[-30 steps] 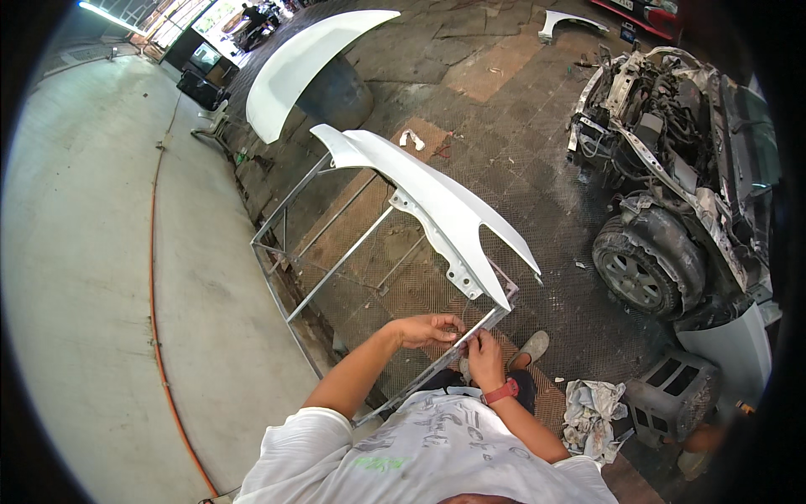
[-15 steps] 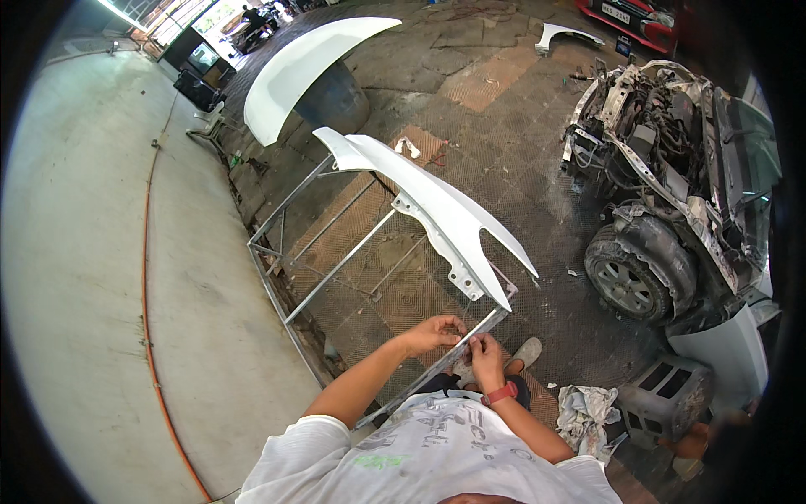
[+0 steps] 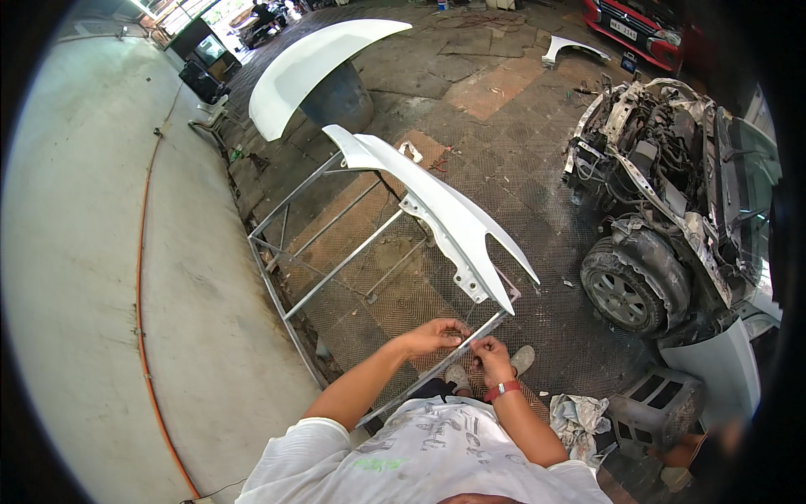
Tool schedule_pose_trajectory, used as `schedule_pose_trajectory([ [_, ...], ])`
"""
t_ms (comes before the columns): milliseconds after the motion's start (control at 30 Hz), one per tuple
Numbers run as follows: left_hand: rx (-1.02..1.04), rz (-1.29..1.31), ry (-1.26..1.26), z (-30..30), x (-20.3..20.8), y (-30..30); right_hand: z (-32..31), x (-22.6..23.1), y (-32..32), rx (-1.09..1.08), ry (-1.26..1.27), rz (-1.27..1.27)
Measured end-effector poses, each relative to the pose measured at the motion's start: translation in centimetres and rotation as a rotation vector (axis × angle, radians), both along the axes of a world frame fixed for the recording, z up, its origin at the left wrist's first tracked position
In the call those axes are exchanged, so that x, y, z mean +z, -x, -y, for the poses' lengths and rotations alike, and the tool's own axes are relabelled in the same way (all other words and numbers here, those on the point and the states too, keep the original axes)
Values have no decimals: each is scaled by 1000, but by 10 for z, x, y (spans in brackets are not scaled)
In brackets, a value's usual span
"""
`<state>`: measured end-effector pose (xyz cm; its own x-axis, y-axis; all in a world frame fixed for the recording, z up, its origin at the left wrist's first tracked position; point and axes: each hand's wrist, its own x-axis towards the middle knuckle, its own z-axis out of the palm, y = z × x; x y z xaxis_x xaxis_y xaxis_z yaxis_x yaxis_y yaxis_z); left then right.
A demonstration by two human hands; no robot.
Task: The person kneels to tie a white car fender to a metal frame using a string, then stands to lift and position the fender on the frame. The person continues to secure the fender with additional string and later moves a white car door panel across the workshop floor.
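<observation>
Both hands are over the near bar of a grey metal stand (image 3: 342, 262). My left hand (image 3: 434, 337) is closed, fingertips curled together by the bar. Close to its right, my right hand (image 3: 493, 356), with a red band at the wrist, pinches thumb and fingers together. Whatever is between the fingers of either hand is too small to make out. Just beyond them a white car fender (image 3: 420, 186) lies across the stand, its near tip by the end of the bar. Its inner edge carries bolt holes.
A white curved panel (image 3: 315, 63) rests on a dark drum (image 3: 342, 101) further off. At right stands a stripped car front (image 3: 651, 168) with a wheel (image 3: 621, 286). Crumpled paper (image 3: 578, 424) and a grey crate-like box (image 3: 655, 409) lie lower right. A pale wall (image 3: 84, 252) runs along the left.
My right hand has drawn slightly right, away from the left hand, with its fingers still pinched. My left hand stays almost in place. The view has shifted a little.
</observation>
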<state>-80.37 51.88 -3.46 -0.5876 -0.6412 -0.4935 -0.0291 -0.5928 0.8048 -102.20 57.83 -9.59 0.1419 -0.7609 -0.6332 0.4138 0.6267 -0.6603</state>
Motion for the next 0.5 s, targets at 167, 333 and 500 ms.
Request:
schedule_pose_trajectory([
  [167,-34,-24,59,-1,-8,-2,35,-34,13,319,41,-191],
  [333,-110,90,121,-2,-17,-5,66,-24,13,634,124,-463],
  [500,-232,179,464,-1,-19,-10,57,-99,17,662,330,-610],
])
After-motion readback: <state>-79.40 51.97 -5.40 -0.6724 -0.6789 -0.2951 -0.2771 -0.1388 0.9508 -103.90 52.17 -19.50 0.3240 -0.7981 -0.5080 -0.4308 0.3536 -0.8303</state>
